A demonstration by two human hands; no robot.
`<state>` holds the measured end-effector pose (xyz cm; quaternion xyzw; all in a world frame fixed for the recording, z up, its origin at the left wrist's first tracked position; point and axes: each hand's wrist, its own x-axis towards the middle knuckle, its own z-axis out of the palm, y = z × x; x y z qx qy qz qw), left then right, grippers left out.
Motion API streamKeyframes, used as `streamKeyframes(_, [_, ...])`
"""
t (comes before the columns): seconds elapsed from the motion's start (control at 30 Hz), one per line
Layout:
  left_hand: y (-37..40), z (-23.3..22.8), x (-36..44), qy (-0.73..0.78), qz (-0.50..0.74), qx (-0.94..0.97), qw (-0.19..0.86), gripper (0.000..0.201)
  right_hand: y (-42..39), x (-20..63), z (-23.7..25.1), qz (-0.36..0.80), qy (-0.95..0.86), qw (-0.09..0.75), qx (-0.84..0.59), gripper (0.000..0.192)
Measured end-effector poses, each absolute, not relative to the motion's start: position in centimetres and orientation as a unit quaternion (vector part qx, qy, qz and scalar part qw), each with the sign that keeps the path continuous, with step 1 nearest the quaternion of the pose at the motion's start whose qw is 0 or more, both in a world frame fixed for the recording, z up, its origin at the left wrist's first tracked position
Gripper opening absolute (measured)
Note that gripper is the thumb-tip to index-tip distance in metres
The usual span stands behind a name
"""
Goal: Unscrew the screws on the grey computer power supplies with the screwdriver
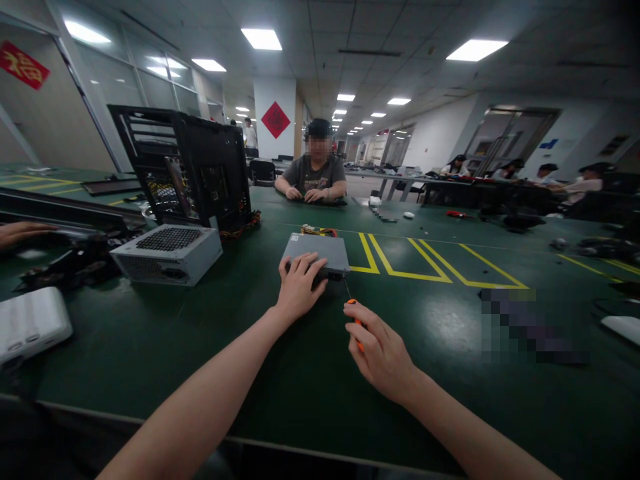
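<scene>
A flat grey computer power supply lies on the green table in front of me, with a bundle of coloured cables at its far side. My left hand holds its near left part, fingers spread over the top and thumb by the near face. Closed around the orange handle of a screwdriver is my right hand. The screwdriver's thin shaft points up and left to the near right corner of the power supply; whether the tip sits in a screw is too small to tell.
To the left stand a second power supply and an open black computer case. A white device lies nearer me, and another person's hand shows at the left edge. Across the table sits a person. Yellow tape marks the tabletop.
</scene>
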<state>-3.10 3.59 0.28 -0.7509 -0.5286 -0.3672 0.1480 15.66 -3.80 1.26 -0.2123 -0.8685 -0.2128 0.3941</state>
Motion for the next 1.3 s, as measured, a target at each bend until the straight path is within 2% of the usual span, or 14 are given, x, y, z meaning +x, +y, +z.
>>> streamKeyframes(0.17, [3.5, 0.3, -3.1, -0.530, -0.368, -0.750, 0.145, 0.035, -3.7, 15.7, 1.1, -0.232, -0.857, 0.395, -0.238, 0.014])
streamKeyframes(0.33, [3.5, 0.2, -3.0, -0.531, -0.373, -0.747, 0.143, 0.036, -3.8, 15.7, 0.9, -0.214, -0.871, 0.389, -0.211, 0.024])
streamKeyframes(0.57, [3.6, 0.1, -2.8, -0.527, -0.372, -0.749, 0.149, 0.036, -3.8, 15.9, 1.0, -0.244, -0.859, 0.375, -0.248, 0.016])
streamKeyframes(0.83, [2.6, 0.5, -3.2, -0.492, -0.317, -0.796, 0.151, 0.024, -3.6, 15.9, 0.8, -0.215, -0.863, 0.394, -0.232, 0.026])
streamKeyframes(1.1, [2.2, 0.6, -3.1, -0.480, -0.315, -0.806, 0.144, 0.029, -4.0, 16.0, 1.3, -0.235, -0.846, 0.407, -0.253, 0.022])
streamKeyframes(1.3, [2.2, 0.7, -2.9, -0.491, -0.323, -0.800, 0.121, 0.034, -3.9, 16.1, 1.2, -0.226, -0.877, 0.379, -0.192, 0.018])
